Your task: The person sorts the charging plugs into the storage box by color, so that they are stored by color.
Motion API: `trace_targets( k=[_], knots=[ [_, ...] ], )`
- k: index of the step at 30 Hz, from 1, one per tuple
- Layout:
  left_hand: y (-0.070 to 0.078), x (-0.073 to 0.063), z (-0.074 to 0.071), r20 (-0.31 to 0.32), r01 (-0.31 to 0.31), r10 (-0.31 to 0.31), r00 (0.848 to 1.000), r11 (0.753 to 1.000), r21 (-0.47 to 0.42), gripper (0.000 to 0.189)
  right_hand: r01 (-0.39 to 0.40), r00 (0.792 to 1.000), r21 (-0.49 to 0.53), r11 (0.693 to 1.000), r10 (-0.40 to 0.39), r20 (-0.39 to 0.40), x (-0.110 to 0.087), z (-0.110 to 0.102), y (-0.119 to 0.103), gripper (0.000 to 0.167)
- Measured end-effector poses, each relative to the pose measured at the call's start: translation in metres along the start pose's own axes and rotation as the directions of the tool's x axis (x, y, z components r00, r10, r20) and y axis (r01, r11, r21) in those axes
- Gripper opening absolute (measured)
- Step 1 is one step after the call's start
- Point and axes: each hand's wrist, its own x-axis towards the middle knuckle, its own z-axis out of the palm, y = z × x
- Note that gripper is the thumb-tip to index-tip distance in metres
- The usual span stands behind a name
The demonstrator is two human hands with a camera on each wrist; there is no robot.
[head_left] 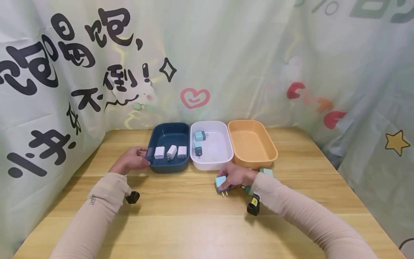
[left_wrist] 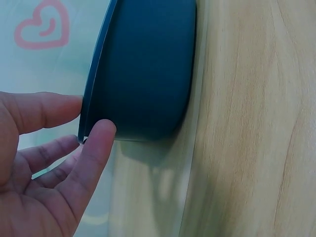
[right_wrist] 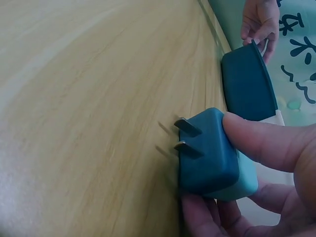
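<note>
Pale printed curtain [head_left: 245, 72] round the back and sides, wood-look table [head_left: 181, 216] below. Blue charger [right_wrist: 210, 153] sits between thumb and fingers of my right hand [head_left: 235, 175], a narrow pinch, thumb on one side, fingers on the other. Two metal prongs [right_wrist: 188, 148] stick out bare, pointing toward my side of the table in the head view. Charger is at the table's middle, just in front of the white bin [head_left: 211, 166], near its right corner; can't tell if it touches the wood.

Behind my right wrist, more blue chargers [head_left: 266, 172] on the table in front of the orange bin [head_left: 255, 164], at least two, partly hidden by hand and sleeve, exact count unclear.

White bin holds two blue-and-teal plugs [head_left: 198, 148] along its left side, one behind the other. Navy bin [head_left: 169, 168] left of it has three white chargers [head_left: 159, 152] in a row toward the front. Three bins side by side: navy, white, orange.

My left hand [head_left: 134, 158] lightly grips the navy bin's left end, thumb on the outer wall, fingers at the rim.

Beige sleeves [head_left: 105, 194] on both arms, small black camera [head_left: 132, 197] at each wrist. Curtain shows black characters, pink heart [head_left: 195, 98], yellow star [head_left: 397, 142].
</note>
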Motion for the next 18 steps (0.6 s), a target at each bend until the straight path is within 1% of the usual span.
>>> trace_targets(
  k=[8, 12, 18],
  knots=[
    [-0.0012, 0.0014, 0.0016, -0.003, 0.008, -0.008, 1.000, 1.000, 0.011, 0.073, -0.004, 1.000, 0.049, 0.999, 0.003, 0.028, -0.0015, 0.0003, 0.0022, 0.028],
    [-0.0003, 0.0012, 0.0026, -0.002, -0.002, 0.002, 1.000, 1.000, 0.017, 0.072, -0.015, 0.999, 0.056, 0.998, 0.013, 0.040, -0.0009, -0.0019, 0.0019, 0.026],
    [0.0031, 0.0007, 0.0022, 0.003, -0.018, 0.018, 1.000, 1.000, 0.013, 0.072, -0.009, 0.997, 0.110, 0.994, 0.001, 0.077, 0.0000, -0.0066, 0.0002, 0.028]
  ],
)
